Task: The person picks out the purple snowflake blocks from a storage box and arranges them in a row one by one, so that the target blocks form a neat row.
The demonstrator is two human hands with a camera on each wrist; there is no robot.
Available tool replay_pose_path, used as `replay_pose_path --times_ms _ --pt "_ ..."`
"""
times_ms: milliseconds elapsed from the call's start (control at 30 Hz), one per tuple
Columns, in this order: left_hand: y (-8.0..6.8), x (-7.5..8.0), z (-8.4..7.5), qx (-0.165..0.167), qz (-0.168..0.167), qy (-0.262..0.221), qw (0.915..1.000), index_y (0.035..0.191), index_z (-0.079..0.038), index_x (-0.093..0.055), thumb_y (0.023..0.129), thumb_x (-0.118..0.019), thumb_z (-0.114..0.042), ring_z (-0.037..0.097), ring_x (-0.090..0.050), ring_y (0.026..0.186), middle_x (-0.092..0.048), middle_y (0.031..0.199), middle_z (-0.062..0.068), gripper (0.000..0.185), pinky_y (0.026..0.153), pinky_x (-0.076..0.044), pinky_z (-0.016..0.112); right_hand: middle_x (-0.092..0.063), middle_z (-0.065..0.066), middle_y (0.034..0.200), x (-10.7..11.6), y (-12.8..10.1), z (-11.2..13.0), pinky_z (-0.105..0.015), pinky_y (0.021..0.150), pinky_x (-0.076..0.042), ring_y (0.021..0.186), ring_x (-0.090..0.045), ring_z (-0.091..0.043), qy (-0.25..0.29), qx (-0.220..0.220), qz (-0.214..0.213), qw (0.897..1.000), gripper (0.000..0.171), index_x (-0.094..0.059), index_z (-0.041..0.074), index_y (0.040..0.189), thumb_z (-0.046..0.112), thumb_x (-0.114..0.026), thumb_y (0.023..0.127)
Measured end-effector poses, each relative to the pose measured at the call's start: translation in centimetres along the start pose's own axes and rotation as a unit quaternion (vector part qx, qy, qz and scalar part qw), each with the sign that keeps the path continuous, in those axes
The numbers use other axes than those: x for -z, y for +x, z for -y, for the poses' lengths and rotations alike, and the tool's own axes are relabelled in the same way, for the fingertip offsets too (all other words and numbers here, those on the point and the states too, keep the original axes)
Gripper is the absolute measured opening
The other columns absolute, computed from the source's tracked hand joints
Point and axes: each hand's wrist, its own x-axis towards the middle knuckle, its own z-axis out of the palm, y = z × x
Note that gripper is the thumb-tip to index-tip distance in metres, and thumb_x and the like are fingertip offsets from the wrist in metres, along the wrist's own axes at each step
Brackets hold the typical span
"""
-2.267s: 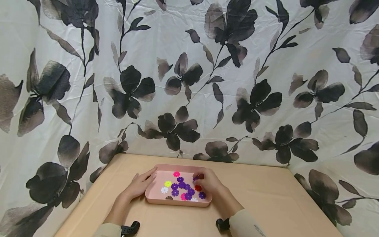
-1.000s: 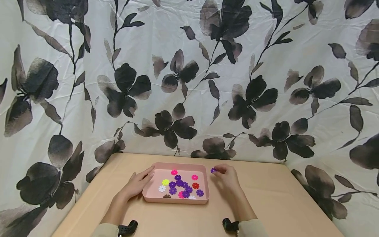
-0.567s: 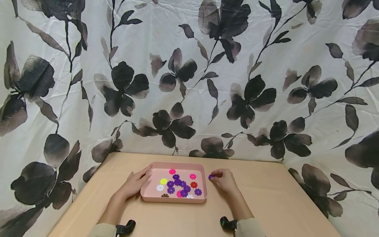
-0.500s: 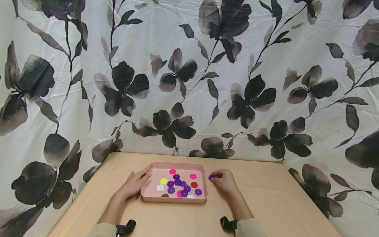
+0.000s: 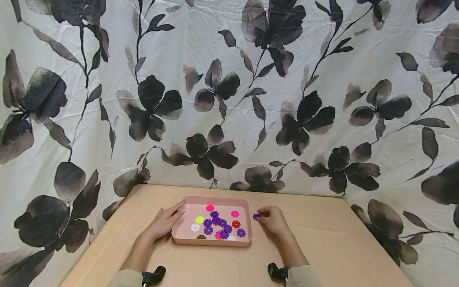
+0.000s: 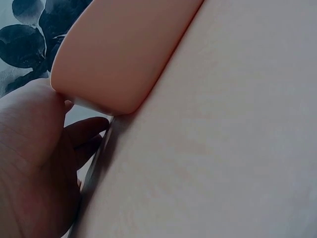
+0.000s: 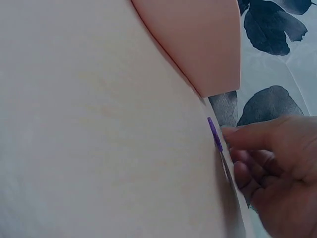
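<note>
A shallow pink tray (image 5: 211,242) holds a cluster of purple flower-shaped pieces (image 5: 216,220), plus yellow, white, pink, red and brown ones. My left hand (image 5: 163,223) rests against the tray's left side with its fingers extended along the rim; the left wrist view shows it beside the tray corner (image 6: 114,59). Just right of the tray, my right hand (image 5: 274,220) pinches one purple flower-shaped piece (image 5: 256,216) between thumb and fingers. In the right wrist view that piece (image 7: 215,134) appears edge-on, low over the table, at the thumb tip.
The light-brown table (image 5: 322,239) extends around the tray on all sides. A white cloth with dark printed flowers (image 5: 215,119) hangs behind the table's back edge. Black wrist devices (image 5: 154,275) sit on both forearms.
My right hand has left the tray with a purple piece and come down to its right, uncovering a pink piece. It has barely moved in the last half second. My left hand stays at the tray.
</note>
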Motion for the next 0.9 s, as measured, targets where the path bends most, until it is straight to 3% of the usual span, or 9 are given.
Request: replay_pose_path --times_ms 233,467,567,767,900 --pt "0.1 -0.1 0.1 0.002 0.001 -0.005 1.0 0.164 -0.018 -0.035 0.112 -0.039 -0.048 0.042 -0.027 0.157 -0.033 0.169 0.008 0.06 0.123 0.012 0.072 -0.067 -0.008 0.097 0.4 0.1 2.2 -0.026 0.067 -0.052 0.089 -0.056 -0.022 0.089 -0.053 0.003 0.995 0.025 -0.077 0.006 0.117 0.006 -0.078 0.092" --pt "0.1 0.0 0.1 0.002 0.001 -0.007 1.0 0.163 -0.018 -0.035 0.112 -0.039 -0.048 0.04 -0.028 0.157 -0.033 0.169 0.007 0.06 0.124 0.012 0.072 -0.073 -0.006 0.101 1.1 0.0 4.5 -0.021 0.064 -0.054 0.082 -0.059 -0.021 0.089 0.027 0.035 0.995 0.029 -0.077 0.009 0.118 0.005 -0.081 0.089" --pt "0.1 0.1 0.0 0.002 0.001 -0.008 1.0 0.163 -0.017 -0.035 0.112 -0.04 -0.046 0.04 -0.028 0.157 -0.033 0.169 0.007 0.059 0.124 0.012 0.072 -0.074 -0.012 0.102 1.1 -0.1 5.1 -0.02 0.061 -0.054 0.08 -0.058 -0.021 0.099 0.049 0.057 0.992 0.03 -0.076 0.007 0.119 0.004 -0.08 0.09" --pt "0.2 0.1 -0.1 -0.001 0.0 -0.005 1.0 0.163 -0.016 -0.035 0.113 -0.04 -0.044 0.04 -0.029 0.157 -0.034 0.168 0.007 0.058 0.123 0.012 0.073 -0.073 -0.019 0.106 0.9 -0.2 5.7 -0.019 0.061 -0.05 0.078 -0.055 -0.02 0.094 0.078 0.111 0.986 0.025 -0.078 0.008 0.115 0.003 -0.078 0.091" --pt "0.1 0.0 -0.1 -0.003 -0.002 -0.002 1.0 0.163 -0.016 -0.036 0.113 -0.04 -0.043 0.04 -0.03 0.156 -0.034 0.168 0.007 0.058 0.123 0.011 0.073 -0.075 -0.012 0.099 0.5 -0.5 5.9 -0.02 0.063 -0.046 0.078 -0.055 -0.019 0.056 0.077 0.146 0.985 0.019 -0.08 0.009 0.109 0.004 -0.077 0.091"
